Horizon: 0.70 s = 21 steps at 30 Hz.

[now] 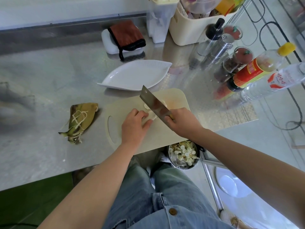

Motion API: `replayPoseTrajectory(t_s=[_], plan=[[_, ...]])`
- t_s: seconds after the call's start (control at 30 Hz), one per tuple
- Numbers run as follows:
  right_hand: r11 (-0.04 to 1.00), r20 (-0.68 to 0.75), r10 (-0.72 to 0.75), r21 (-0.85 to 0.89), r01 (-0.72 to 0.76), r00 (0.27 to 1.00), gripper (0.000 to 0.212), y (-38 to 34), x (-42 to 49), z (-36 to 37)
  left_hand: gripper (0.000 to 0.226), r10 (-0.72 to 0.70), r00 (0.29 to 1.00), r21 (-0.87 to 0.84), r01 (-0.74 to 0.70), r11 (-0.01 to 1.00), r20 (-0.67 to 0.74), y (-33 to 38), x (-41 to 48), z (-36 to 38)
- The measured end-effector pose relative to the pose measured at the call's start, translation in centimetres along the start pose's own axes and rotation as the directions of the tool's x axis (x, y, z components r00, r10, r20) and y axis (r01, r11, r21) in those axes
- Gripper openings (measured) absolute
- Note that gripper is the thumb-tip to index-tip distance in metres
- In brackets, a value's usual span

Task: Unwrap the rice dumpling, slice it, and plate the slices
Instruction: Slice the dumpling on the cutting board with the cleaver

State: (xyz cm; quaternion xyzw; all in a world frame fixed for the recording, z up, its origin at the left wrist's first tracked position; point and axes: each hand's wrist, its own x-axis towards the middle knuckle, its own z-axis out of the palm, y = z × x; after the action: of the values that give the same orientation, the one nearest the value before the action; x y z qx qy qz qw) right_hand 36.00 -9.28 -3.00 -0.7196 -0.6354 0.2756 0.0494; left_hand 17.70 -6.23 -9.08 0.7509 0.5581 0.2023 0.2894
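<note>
On the cream cutting board (175, 98) lies a white, unwrapped rice dumpling (151, 115), partly hidden by my fingers and the blade. My left hand (134, 126) presses on its near end. My right hand (183, 123) grips the handle of a cleaver (154, 102), whose blade stands across the dumpling. A cut white piece (146, 105) shows just beyond the blade. An empty white leaf-shaped plate (133, 75) sits behind the board. The discarded leaf wrapper with its string (80, 120) lies on the steel counter to the left.
Bottles, spice jars and shakers (247, 68) crowd the counter at the right. A cream bin (194, 27) and a brown cloth on a white block (125, 37) stand at the back. A waste bucket of scraps (183, 153) sits below the counter's front edge.
</note>
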Motion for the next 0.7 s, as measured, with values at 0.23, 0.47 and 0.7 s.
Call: replayPoseTrajectory(t_s=[0.23,0.47,0.7], plan=[[0.999,0.008,0.006,-0.043,-0.005,1.000,0.031,0.8,-0.1,1.3,0.024,0.039,0.999,0.048,-0.039,0.998,0.000,-0.1,-0.1,-0.1],[0.999,0.050,-0.033,-0.035,0.035,0.998,0.030,-0.4,0.3,1.5,0.036,0.053,0.997,0.096,-0.048,0.994,-0.055,-1.7,-1.0,-1.4],[1.000,0.038,0.005,0.005,-0.005,0.999,0.030,0.7,0.0,2.3,0.037,-0.002,0.997,0.085,0.009,0.996,-0.079,-2.4,-1.0,-2.2]])
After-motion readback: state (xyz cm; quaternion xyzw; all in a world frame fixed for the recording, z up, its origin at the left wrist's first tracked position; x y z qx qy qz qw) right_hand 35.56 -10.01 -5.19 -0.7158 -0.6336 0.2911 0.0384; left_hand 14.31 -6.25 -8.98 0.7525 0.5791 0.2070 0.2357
